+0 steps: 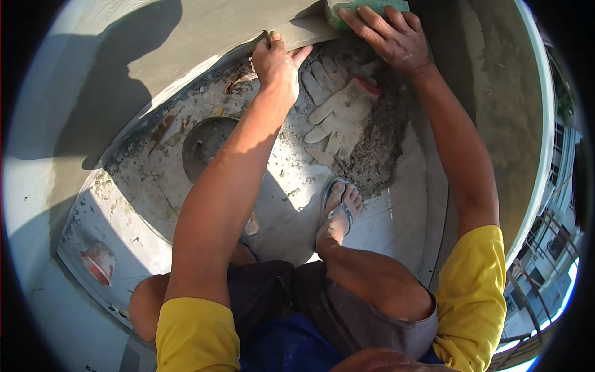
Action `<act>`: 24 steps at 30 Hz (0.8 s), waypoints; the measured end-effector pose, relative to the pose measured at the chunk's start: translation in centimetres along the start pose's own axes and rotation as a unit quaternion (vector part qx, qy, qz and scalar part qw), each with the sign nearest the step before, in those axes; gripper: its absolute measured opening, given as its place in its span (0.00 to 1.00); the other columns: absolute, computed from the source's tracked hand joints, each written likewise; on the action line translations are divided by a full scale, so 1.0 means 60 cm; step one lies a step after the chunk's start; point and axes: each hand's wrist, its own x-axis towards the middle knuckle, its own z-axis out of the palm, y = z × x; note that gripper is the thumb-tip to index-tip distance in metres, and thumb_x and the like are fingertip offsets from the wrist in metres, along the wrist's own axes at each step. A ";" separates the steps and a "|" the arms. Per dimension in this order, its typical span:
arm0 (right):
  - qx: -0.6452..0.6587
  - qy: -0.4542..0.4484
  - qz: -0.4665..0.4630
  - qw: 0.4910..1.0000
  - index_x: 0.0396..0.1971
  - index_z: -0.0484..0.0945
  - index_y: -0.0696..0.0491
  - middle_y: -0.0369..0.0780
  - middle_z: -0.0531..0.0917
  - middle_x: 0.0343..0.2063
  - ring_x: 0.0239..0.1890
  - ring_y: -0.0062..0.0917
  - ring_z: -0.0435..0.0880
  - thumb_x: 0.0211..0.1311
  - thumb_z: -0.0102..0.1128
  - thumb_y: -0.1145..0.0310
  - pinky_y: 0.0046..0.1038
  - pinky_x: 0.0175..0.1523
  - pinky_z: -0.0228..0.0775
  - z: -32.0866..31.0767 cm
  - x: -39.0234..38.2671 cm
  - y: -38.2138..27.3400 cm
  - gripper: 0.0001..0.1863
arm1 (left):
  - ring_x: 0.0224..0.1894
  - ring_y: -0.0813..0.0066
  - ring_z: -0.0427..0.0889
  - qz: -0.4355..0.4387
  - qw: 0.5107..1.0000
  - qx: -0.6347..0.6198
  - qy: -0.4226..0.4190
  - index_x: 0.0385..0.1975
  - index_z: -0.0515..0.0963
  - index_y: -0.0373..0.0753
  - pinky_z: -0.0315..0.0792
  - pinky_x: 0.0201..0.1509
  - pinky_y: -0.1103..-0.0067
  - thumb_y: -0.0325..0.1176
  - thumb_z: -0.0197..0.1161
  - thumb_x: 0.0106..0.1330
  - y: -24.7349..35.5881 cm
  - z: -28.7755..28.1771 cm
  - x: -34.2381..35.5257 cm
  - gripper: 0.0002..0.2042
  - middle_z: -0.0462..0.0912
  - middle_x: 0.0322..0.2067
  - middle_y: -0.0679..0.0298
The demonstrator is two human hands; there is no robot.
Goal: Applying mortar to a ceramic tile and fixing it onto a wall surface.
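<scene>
Against the foot of the grey plastered wall, my left hand has its fingers closed at the end of a flat grey strip, its thumb stretched along the lower edge. My right hand is bent over a pale green, sponge-like block at the strip's other end. The block touches the wall, and the top of the picture cuts off part of it. Below the two hands, a dirty white work glove with a red cuff lies on the rubble, partly over a second glove.
A round dark pan or bucket sits left of my feet, partly behind my left forearm. Grey sand or mortar is heaped beside the gloves. A small red-and-white container lies at lower left. Curved walls surround me; scaffold poles stand outside at right.
</scene>
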 end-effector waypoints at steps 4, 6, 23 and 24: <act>-0.031 -0.017 0.032 0.999 0.62 0.70 0.29 0.20 0.75 0.44 0.36 0.16 0.72 0.52 0.58 0.62 0.24 0.45 0.60 0.006 -0.045 0.035 0.32 | 0.43 0.58 0.81 0.005 1.000 0.007 0.017 0.49 0.65 0.28 0.83 0.51 0.62 0.33 0.42 0.76 -0.002 0.003 0.002 0.14 0.74 0.46 0.50; -0.012 0.007 0.017 1.000 0.61 0.71 0.29 0.20 0.75 0.44 0.36 0.16 0.72 0.53 0.57 0.63 0.24 0.45 0.60 0.000 -0.029 0.016 0.31 | 0.42 0.58 0.82 0.005 0.999 0.029 0.030 0.49 0.65 0.27 0.83 0.51 0.63 0.33 0.42 0.76 -0.005 0.003 0.000 0.14 0.75 0.45 0.50; 0.001 0.019 -0.061 0.998 0.56 0.71 0.27 0.18 0.74 0.44 0.35 0.15 0.71 0.53 0.54 0.61 0.22 0.40 0.60 0.012 0.050 -0.040 0.26 | 0.51 0.55 0.79 0.005 1.000 0.025 -0.001 0.52 0.65 0.27 0.79 0.57 0.60 0.33 0.39 0.77 0.003 -0.003 0.000 0.15 0.75 0.50 0.49; -0.001 0.017 -0.062 0.998 0.56 0.71 0.27 0.18 0.74 0.44 0.35 0.15 0.71 0.53 0.54 0.61 0.22 0.40 0.60 0.014 0.042 -0.030 0.26 | 0.51 0.56 0.79 -0.004 1.000 0.020 0.003 0.52 0.65 0.27 0.78 0.57 0.59 0.33 0.39 0.77 0.001 0.001 -0.001 0.15 0.75 0.50 0.49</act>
